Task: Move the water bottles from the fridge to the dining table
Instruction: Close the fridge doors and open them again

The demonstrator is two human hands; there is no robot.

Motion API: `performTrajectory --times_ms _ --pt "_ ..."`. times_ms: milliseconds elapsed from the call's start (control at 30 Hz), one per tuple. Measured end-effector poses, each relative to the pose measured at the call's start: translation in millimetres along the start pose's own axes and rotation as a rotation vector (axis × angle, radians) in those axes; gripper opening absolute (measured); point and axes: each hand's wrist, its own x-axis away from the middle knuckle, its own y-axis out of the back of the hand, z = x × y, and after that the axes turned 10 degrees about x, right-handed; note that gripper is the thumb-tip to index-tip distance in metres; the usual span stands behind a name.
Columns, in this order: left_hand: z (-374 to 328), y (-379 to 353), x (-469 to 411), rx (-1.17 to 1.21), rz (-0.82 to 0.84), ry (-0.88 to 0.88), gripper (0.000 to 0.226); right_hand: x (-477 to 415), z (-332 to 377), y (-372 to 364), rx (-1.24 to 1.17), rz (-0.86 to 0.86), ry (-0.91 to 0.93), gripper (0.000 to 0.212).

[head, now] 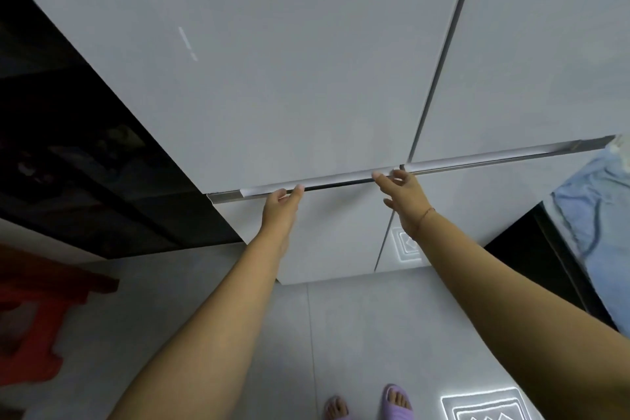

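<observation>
Grey floor tiles [358, 334] front the closed fridge [272, 61]; left hand [283, 206] fingers seemingly hook its door edge, right hand [405, 194] fingers spread, touching there. Bottles unseen.

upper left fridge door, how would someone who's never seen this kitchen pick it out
Find the tall pale grey fridge filling the view, split into four panels. The upper left fridge door lies left of the vertical seam and above the horizontal handle strip. Unlike its neighbours, both hands reach its lower edge: left hand, right hand.
</observation>
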Motion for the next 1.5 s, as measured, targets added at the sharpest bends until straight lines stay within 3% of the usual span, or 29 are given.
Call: performTrajectory --times_ms 100,233,400,633,1000,1167,1500 --pt "-10 -10 -16 0.246 0.015 0.124 0.028 -19 2 -3 -0.127 0.053 -0.072 0.070" --pt "-14 -20 -30 0.572 0.139 0.173 0.063 -33 11 -13 -0.374 0.135 -0.140 0.039" --pt "-10 -30 -31 0.756 0.180 0.187 0.063 -39 13 -18 -0.605 0.150 -0.201 0.030" --pt "-9 -43 -20 0.853 0.259 0.243 0.067 -40 9 -20 -0.538 0.124 -0.219 0.044" --pt "-21 -50 -2 0.685 0.257 0.264 0.070 -29 13 -26 -0.453 0.041 -0.195 0.046" --pt "-19 -54 0 0.756 0.238 0.255 0.073 -25 6 -28 -0.379 0.015 -0.187 0.042" --pt "-7 -34 21 0.646 0.277 0.282 0.066 20 -25 -23 -0.382 0.041 -0.168 0.065"
